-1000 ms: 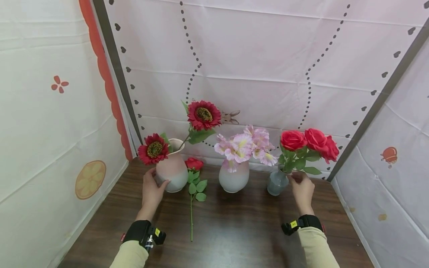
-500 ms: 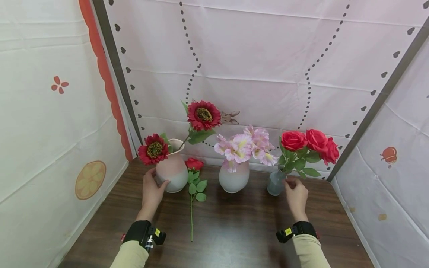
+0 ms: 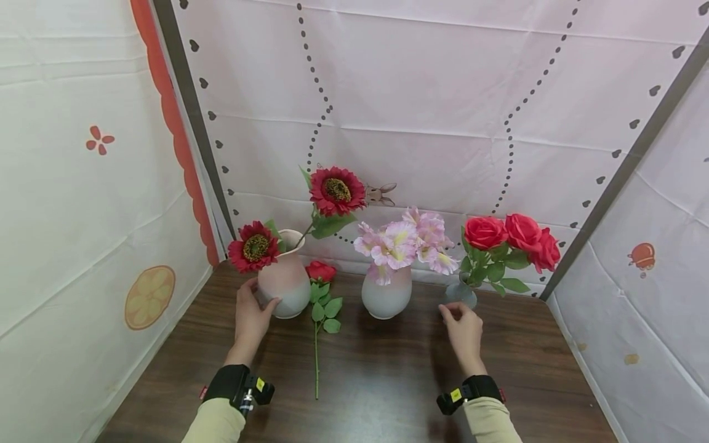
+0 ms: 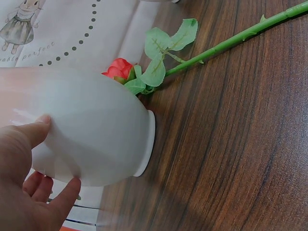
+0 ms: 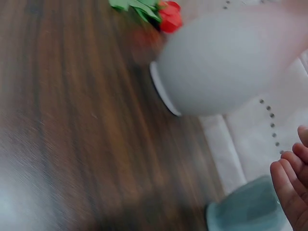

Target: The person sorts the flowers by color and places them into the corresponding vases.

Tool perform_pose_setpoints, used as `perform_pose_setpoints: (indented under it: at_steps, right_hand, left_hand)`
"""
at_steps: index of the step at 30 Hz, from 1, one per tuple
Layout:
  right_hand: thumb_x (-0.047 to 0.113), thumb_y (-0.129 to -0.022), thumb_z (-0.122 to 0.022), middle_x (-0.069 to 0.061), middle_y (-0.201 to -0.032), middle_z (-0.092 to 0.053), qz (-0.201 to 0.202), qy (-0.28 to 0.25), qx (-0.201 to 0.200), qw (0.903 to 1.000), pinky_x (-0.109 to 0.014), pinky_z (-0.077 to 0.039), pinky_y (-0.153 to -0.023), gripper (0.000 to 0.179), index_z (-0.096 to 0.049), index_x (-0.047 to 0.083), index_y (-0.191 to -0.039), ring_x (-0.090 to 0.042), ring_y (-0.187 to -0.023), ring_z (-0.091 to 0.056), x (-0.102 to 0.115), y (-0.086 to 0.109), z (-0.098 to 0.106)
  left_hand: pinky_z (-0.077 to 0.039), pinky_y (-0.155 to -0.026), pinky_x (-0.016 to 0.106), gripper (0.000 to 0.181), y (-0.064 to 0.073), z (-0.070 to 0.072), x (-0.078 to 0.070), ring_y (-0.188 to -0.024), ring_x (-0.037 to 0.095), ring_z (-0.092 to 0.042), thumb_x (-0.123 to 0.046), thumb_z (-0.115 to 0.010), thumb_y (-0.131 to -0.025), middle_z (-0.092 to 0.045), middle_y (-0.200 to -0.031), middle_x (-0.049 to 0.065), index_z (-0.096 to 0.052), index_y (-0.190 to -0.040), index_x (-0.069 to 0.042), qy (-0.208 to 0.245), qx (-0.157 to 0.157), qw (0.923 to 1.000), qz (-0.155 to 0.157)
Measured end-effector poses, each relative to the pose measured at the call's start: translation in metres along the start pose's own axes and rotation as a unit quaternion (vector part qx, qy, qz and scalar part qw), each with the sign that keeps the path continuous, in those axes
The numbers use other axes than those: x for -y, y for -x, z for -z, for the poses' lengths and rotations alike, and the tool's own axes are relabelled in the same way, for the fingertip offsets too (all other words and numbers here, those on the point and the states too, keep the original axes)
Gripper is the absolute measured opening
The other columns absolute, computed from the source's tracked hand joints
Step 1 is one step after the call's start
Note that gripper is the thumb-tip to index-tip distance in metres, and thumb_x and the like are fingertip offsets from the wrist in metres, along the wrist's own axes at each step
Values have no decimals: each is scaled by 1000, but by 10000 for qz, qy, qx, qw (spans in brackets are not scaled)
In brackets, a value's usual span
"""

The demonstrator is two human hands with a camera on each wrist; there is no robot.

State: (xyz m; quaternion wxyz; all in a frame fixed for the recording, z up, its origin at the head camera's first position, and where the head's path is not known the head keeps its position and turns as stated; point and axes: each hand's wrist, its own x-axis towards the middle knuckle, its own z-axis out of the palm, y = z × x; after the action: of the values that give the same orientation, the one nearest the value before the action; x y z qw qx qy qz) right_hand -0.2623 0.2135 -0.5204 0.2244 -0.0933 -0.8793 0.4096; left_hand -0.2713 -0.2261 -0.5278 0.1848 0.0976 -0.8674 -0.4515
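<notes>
My left hand (image 3: 252, 317) holds the side of a pink-and-white vase (image 3: 285, 286), thumb in front and fingers behind. Two dark red sunflowers (image 3: 336, 189) stand in that vase. Beside it a single red rose (image 3: 321, 271) lies on the table, its green stem (image 4: 231, 43) pointing toward me. My right hand (image 3: 464, 332) is in front of the small blue-grey vase (image 3: 464, 294), partly covering it, with loosely bent fingers and nothing between them. In the right wrist view the fingers (image 5: 286, 185) appear apart from the small vase (image 5: 250, 207). Several red roses (image 3: 523, 237) fill it.
A second pink-and-white vase (image 3: 386, 298) with pink-lilac flowers (image 3: 399, 243) stands between the two other vases. All are on a dark wood table (image 3: 388, 381), near the printed cloth (image 3: 421, 92) at the back. Cloth walls close in both sides.
My right hand has drawn away from the right side of the small vase, moving left and toward me. The left hand and the vases have stayed in place.
</notes>
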Motion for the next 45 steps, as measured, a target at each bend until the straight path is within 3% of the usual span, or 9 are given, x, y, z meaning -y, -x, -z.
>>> perform_pose_setpoints:
  at_steps: [4,9,19,25,34,45]
  right_hand:
    - [26,-91,-73,-8,-77,-74,193,-80,233,9995,-22,-48,-60,19,-74,8,-88,-10,-66,-64,7,14,-18]
    - [28,-90,-74,-1,-70,-71,500,-187,900,9945,-21,-48,-58,18,-74,11,-84,-6,-60,-60,22,36,-45]
    - [32,-89,-75,3,-77,-72,1299,-248,1879,9732,-18,-51,-60,16,-73,16,-86,-4,-68,-63,63,70,-98]
    - [30,-89,-75,5,-78,-71,1424,-213,2377,9606,-17,-49,-57,14,-72,16,-88,-1,-66,-61,82,85,-127]
    - [23,-86,-78,4,-79,-69,1511,-34,2577,9543,-19,-49,-59,17,-73,9,-93,-4,-68,-60,106,97,-161]
    - [26,-85,-79,1,-80,-71,1408,459,2512,9565,-26,-53,-62,17,-76,10,-88,-13,-72,-66,118,95,-183]
  left_hand:
    - [-53,-98,55,68,0,1,1,-133,44,-44,-13,-72,-92,-40,-141,29,-32,-145,3,-49,-44,10000,-21]
    - [-53,-99,54,69,1,3,2,-133,44,-44,-13,-72,-92,-40,-141,29,-32,-145,3,-42,-39,10000,4]
    - [-53,-99,54,70,2,6,4,-133,44,-44,-13,-71,-92,-39,-142,29,-30,-146,3,-60,-8,9999,92]
    - [-53,-99,54,70,3,5,6,-133,44,-44,-14,-71,-92,-39,-143,29,-31,-146,2,-45,-7,9999,132]
    - [-52,-102,54,70,2,4,7,-136,44,-42,-13,-72,-91,-38,-144,28,-31,-146,1,62,0,9998,197]
    - [-52,-103,52,70,0,0,1,-137,42,-41,-12,-72,-91,-38,-146,26,-31,-146,-1,85,56,9996,248]
